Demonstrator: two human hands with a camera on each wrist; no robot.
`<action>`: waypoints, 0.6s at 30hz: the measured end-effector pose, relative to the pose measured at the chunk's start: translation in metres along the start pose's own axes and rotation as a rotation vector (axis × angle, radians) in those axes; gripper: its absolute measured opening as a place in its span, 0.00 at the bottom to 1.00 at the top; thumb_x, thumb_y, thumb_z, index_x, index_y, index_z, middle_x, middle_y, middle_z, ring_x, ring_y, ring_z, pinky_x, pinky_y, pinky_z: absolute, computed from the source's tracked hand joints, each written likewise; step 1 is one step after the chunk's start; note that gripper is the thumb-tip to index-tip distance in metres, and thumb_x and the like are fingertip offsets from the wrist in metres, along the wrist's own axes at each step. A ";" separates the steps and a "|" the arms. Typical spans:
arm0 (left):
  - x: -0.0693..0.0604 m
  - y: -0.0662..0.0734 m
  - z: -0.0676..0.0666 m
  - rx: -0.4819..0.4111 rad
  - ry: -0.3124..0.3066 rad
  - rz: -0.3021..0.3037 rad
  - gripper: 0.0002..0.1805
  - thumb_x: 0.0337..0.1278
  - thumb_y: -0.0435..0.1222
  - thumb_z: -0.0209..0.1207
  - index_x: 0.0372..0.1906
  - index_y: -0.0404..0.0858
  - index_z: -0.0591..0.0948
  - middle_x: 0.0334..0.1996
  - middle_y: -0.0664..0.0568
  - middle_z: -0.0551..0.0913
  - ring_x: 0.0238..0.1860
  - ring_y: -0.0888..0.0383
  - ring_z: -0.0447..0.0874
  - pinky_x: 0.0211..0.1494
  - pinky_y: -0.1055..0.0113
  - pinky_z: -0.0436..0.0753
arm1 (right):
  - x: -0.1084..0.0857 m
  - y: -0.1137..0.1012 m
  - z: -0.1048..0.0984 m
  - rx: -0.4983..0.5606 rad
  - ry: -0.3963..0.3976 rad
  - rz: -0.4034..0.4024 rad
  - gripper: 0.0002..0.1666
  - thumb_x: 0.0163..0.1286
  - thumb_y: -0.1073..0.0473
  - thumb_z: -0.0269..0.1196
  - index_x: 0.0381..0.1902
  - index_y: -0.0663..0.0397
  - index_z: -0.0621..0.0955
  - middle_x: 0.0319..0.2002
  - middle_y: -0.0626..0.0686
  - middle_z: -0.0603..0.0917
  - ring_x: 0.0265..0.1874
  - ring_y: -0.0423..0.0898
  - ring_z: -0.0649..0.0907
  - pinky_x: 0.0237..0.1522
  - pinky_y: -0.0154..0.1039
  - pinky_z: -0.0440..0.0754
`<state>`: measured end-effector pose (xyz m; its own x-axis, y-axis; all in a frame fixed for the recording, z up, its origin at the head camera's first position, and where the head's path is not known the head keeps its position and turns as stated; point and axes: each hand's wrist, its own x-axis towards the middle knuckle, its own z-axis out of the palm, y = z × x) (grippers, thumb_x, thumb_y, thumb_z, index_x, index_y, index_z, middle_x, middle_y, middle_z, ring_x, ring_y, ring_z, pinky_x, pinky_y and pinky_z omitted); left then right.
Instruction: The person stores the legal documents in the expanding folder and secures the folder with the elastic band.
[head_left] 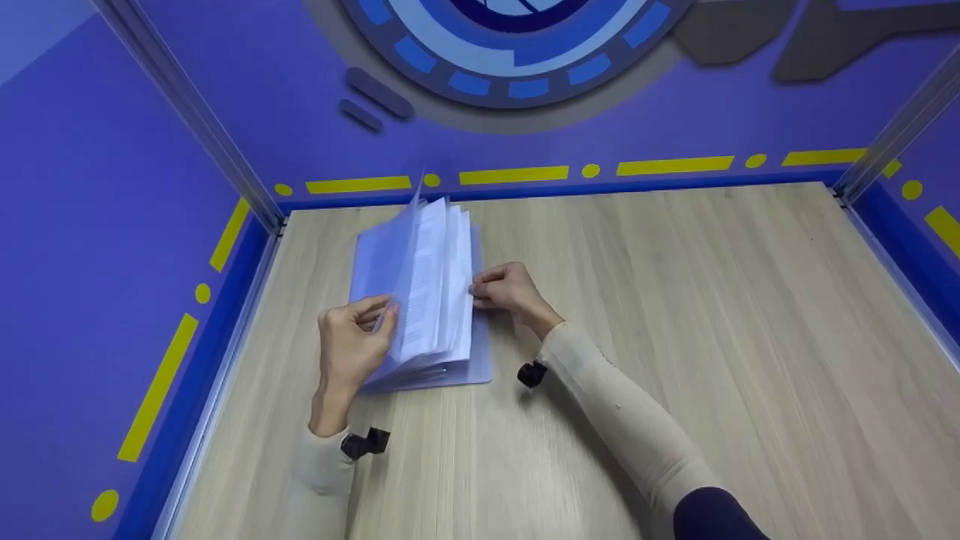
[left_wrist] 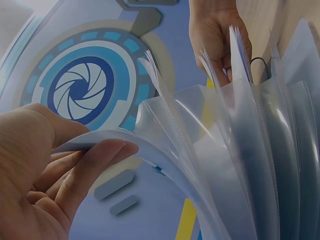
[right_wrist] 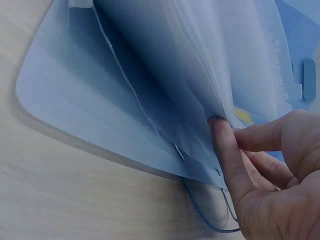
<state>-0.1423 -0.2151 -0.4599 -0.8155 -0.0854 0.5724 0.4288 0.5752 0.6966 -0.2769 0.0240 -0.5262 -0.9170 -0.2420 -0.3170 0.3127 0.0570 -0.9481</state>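
A translucent bluish expanding file folder [head_left: 379,259] lies partly open on the table, its clear pockets [left_wrist: 257,165] fanned apart with white printed papers [head_left: 421,304] inside. My left hand [head_left: 352,345] is at its left side, pinching the edge of a bent plastic cover [left_wrist: 175,175] between thumb and fingers. On the other side my right hand [head_left: 514,289] pinches the edges of several pocket sheets [right_wrist: 200,65] together. Below them, the folder's flat back cover [right_wrist: 85,100] rests on the tabletop. A thin elastic cord [right_wrist: 202,215] loops from its edge near the right hand.
The wooden tabletop [head_left: 675,300] extends to the right of the folder. Blue printed panels [head_left: 247,97] with yellow marks stand behind and at both sides, joined by metal corner posts [head_left: 187,112]. Small black cameras [head_left: 531,373] are strapped at both wrists.
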 end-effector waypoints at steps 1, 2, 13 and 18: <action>0.000 0.000 0.000 -0.002 0.001 0.001 0.08 0.57 0.23 0.71 0.42 0.24 0.91 0.35 0.35 0.93 0.33 0.42 0.95 0.38 0.87 0.82 | 0.000 0.000 0.001 0.006 -0.003 -0.002 0.09 0.69 0.74 0.69 0.46 0.73 0.88 0.37 0.57 0.88 0.31 0.43 0.90 0.41 0.37 0.93; 0.000 0.000 0.000 -0.005 0.001 0.002 0.08 0.57 0.22 0.71 0.43 0.24 0.91 0.35 0.35 0.93 0.33 0.42 0.95 0.39 0.87 0.82 | 0.000 0.000 0.001 0.018 -0.006 -0.004 0.09 0.69 0.74 0.69 0.46 0.74 0.88 0.37 0.57 0.88 0.31 0.43 0.90 0.42 0.37 0.93; 0.000 0.001 0.000 -0.003 0.008 0.002 0.08 0.56 0.22 0.71 0.42 0.24 0.91 0.35 0.34 0.92 0.33 0.41 0.95 0.39 0.87 0.82 | 0.003 0.011 0.009 0.193 -0.018 -0.002 0.16 0.68 0.76 0.70 0.53 0.76 0.86 0.40 0.57 0.89 0.30 0.42 0.92 0.46 0.37 0.92; 0.000 0.001 0.000 -0.005 0.010 0.015 0.08 0.57 0.21 0.70 0.42 0.24 0.91 0.35 0.35 0.92 0.33 0.42 0.95 0.39 0.87 0.82 | 0.003 0.012 0.013 0.231 -0.009 -0.014 0.15 0.70 0.77 0.68 0.54 0.77 0.86 0.38 0.57 0.89 0.29 0.42 0.91 0.44 0.36 0.92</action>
<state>-0.1419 -0.2144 -0.4591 -0.8052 -0.0850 0.5869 0.4428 0.5721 0.6904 -0.2731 0.0114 -0.5380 -0.9196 -0.2500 -0.3029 0.3496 -0.1698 -0.9214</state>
